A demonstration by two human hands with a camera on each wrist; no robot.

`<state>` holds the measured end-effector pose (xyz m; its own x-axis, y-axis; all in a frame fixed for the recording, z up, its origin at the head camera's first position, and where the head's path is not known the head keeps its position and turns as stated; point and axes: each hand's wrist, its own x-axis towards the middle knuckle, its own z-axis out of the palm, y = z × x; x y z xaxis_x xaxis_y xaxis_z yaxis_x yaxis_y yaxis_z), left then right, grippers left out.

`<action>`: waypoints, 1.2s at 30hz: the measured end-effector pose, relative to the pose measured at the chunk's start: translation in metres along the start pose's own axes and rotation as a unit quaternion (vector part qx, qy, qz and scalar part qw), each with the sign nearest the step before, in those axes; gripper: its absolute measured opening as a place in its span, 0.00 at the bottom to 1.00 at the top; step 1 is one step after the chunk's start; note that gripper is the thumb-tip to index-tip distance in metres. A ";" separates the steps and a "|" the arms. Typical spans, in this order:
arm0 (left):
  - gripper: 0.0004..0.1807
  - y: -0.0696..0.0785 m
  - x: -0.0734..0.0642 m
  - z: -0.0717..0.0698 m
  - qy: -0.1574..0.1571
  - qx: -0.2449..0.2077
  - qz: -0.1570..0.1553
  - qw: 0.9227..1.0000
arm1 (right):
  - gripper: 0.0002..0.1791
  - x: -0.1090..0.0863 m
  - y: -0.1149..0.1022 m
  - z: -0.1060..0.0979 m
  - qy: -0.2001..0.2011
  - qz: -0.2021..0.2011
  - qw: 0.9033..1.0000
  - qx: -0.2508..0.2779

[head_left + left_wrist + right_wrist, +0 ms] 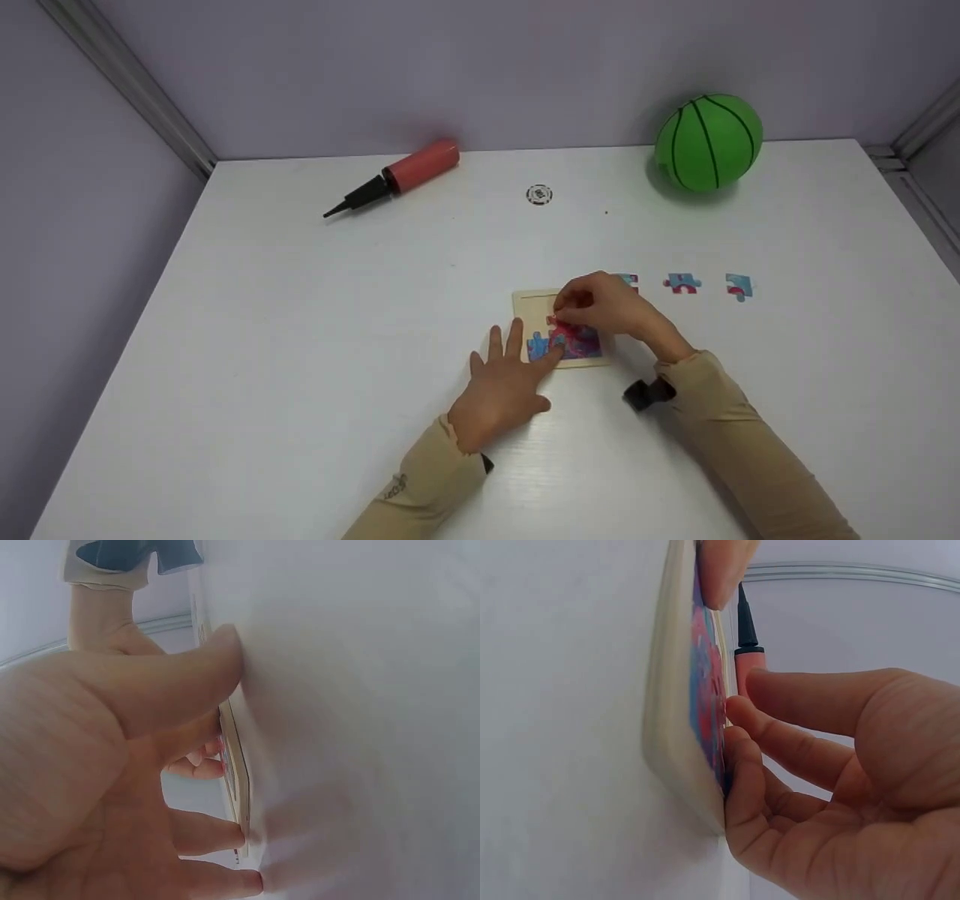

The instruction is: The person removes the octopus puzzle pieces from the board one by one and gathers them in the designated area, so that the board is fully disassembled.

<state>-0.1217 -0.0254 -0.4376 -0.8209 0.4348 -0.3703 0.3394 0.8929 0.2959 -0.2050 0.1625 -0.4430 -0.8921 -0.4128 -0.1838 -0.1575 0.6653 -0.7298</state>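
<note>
A small wooden puzzle board point(531, 305) lies on the white table, partly filled with blue, pink and purple pieces. My left hand point(504, 395) is spread flat over its lower left edge, one finger reaching onto the pieces and the thumb pointing aside. From the right, my right hand point(609, 304) bends over the board with curled fingers, thumb and forefinger at a red puzzle piece point(551, 321). A blue piece point(537, 346) sits at the board's left, beside my left fingers. In the right wrist view, the right hand's fingertips point(739, 706) are right at the puzzle surface.
Loose puzzle pieces lie beyond my right hand: one partly hidden point(628, 280), another in the middle point(682, 283), a third at the right point(739, 286). Toward the back wall are a red and black hand pump point(422, 166), a round chip point(539, 195) and a green ball point(709, 142).
</note>
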 end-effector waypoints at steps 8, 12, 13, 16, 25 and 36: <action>0.36 0.001 0.000 -0.002 0.004 -0.010 -0.001 1.000 | 0.05 -0.001 -0.003 -0.003 0.012 -0.003 1.000 0.002; 0.36 0.001 0.000 -0.002 0.007 -0.017 0.002 1.000 | 0.05 -0.001 -0.003 -0.003 0.024 -0.004 1.000 0.009; 0.36 0.001 0.000 -0.002 0.007 -0.017 0.003 1.000 | 0.06 -0.001 -0.004 -0.002 0.026 -0.004 1.000 0.013; 0.36 0.000 0.000 -0.002 0.007 -0.014 0.006 1.000 | 0.08 -0.002 -0.004 -0.003 0.028 -0.001 0.999 0.029; 0.36 0.000 0.000 -0.001 0.007 -0.021 0.007 1.000 | 0.08 -0.005 0.002 -0.010 0.032 0.013 0.989 0.141; 0.37 -0.001 0.001 -0.001 0.006 -0.035 0.002 0.999 | 0.12 -0.021 0.017 -0.029 0.029 0.030 0.976 0.214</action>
<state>-0.1232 -0.0264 -0.4376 -0.8253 0.4371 -0.3576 0.3110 0.8803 0.3583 -0.2006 0.2006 -0.4329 -0.9185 -0.3378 -0.2055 0.0750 0.3613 -0.9294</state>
